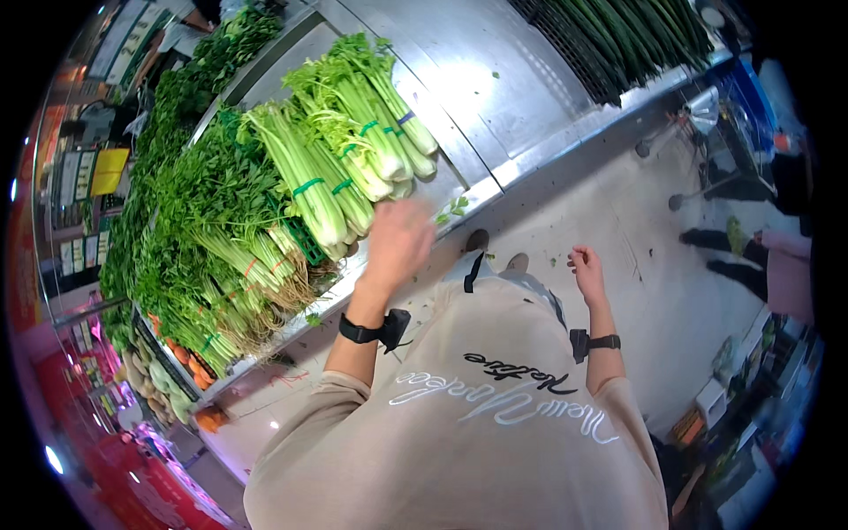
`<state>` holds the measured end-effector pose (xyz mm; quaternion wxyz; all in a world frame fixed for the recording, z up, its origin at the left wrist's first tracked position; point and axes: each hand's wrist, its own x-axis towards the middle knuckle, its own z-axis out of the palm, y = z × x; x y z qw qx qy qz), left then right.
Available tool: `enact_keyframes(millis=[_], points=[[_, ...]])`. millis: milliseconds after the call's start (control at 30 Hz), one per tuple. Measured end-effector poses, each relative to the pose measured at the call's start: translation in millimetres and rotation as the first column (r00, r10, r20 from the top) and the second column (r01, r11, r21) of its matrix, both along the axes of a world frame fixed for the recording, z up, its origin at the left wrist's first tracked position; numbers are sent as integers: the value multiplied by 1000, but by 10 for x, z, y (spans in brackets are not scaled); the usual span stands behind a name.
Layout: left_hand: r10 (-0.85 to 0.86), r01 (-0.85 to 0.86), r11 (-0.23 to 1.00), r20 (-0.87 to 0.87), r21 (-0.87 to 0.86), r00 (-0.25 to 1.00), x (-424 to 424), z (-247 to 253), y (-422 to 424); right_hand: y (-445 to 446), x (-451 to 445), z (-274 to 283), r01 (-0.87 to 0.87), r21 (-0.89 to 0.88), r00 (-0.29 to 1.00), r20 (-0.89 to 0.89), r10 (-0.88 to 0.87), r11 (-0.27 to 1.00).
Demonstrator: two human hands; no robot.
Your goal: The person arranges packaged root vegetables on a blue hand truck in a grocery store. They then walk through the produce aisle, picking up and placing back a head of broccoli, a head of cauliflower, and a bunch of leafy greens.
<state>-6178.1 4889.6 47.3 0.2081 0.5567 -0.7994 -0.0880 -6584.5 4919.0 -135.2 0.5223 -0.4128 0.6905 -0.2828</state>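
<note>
My left hand (401, 237) is blurred by motion over the front rim of a metal display counter (424, 244), close to the root ends of some celery. Whether its fingers grip anything cannot be made out. Celery bunches (321, 209), tied with green bands, lie side by side just beyond it. Another celery bunch (412, 129) at the right end of the row has a purple band. A loose leafy sprig (453, 209) rests on the counter to the right of the hand. My right hand (587, 268) hangs above the floor, fingers loosely curled, holding nothing.
Rooted leafy bunches with red bands (255, 268) lie left of the celery, beside a green plastic crate (301, 240). Long dark-green vegetables (626, 36) fill a black crate (563, 46) at upper right. Carrots (192, 363) sit lower left. A person (782, 265) stands at right.
</note>
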Motion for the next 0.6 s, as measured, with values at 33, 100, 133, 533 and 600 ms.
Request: enact_keyframes(millis=[33, 100, 133, 533, 600], points=[[-90, 91, 993, -17, 79, 996, -93, -200, 132, 85, -37, -5, 14, 14, 1000, -5, -14, 1000], [-211, 215, 938, -44, 274, 976, -114, -565, 455, 313, -253, -257, -2, 93, 999, -52, 7, 996], [-245, 246, 885, -53, 396, 968, -60, -710, 657, 451, -385, -387, -8, 134, 997, -80, 19, 991], [288, -381, 324, 293, 866, 911, 987, -2778, 3100, 1815, -888, -703, 279, 611, 960, -161, -229, 741], [398, -371, 56, 320, 927, 860, 929, -2747, 3026, 1796, -897, -793, 277, 566, 960, -131, -247, 777]])
